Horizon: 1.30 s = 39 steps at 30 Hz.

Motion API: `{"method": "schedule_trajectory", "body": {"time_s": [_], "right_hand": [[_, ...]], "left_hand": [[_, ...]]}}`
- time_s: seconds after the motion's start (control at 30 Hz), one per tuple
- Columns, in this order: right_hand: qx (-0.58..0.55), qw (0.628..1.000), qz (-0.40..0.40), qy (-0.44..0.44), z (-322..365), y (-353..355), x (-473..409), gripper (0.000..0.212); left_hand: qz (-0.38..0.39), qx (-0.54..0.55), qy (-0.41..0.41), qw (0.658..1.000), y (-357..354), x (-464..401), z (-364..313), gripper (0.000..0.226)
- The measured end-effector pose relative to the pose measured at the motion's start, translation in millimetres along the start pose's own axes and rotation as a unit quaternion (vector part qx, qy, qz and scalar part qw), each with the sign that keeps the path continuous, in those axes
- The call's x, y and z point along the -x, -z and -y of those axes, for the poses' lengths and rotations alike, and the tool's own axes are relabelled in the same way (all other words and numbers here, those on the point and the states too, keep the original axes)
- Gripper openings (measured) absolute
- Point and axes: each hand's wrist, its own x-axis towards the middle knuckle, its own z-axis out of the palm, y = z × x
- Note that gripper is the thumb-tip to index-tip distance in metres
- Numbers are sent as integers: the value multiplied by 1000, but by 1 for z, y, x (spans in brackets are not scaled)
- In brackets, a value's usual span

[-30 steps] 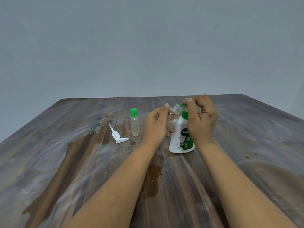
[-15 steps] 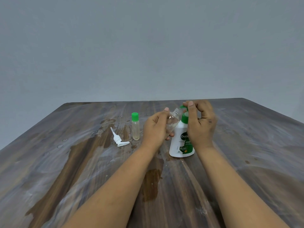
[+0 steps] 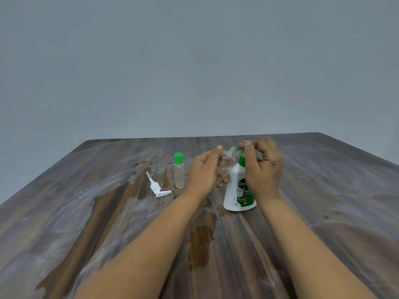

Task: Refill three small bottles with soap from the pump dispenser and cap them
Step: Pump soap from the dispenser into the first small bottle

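Note:
My left hand [image 3: 205, 169] grips a small clear bottle [image 3: 226, 161], uncapped and tilted with its threaded mouth pointing up and right toward the green pump nozzle. The white soap dispenser [image 3: 238, 190] with a green pump head stands upright on the table. My right hand [image 3: 263, 167] sits on top of the pump, fingers curled over the green head. Left of my hands a second small bottle [image 3: 179, 171] stands upright with a green cap on and pale liquid inside.
A loose white pump piece [image 3: 157, 187] lies on the wooden table [image 3: 86, 223] left of the capped bottle. Wet patches and droplets spread across the table's left and middle. A plain grey wall stands behind.
The view has tipped upward, so everything sits lower in the frame. Both hands keep their hold at the pump and the small bottle.

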Motion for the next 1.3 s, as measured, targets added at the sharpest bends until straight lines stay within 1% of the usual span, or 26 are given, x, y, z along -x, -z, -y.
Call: {"method": "schedule_trajectory", "body": {"time_s": [0.17,0.27,0.57,0.77,1.07,1.3], "right_hand": [[-7,1000,-14,-2,2,-1,1,23],[-14,1000,-20,-13,1,-1,1,21],[-5,1000,-4,-15,0,-2,0,21],[-25,999,-24,-20,0,-2,1,21],[-11,1000,-4,-19,-1,-2,0,25],[-24,999,-21,-27,1,-1,1,22]], "left_hand": [[2,-11,-7,1000,1,-1,2,37],[3,-1,0,1000,1,0,2,37],[6,2,-14,1000,2,0,3,36],[1,3,-15,1000,1,0,5,36],[-3,-11,-32,999,1,-1,8,39],[-8,-15,-36,999,1,-2,9,40]]}}
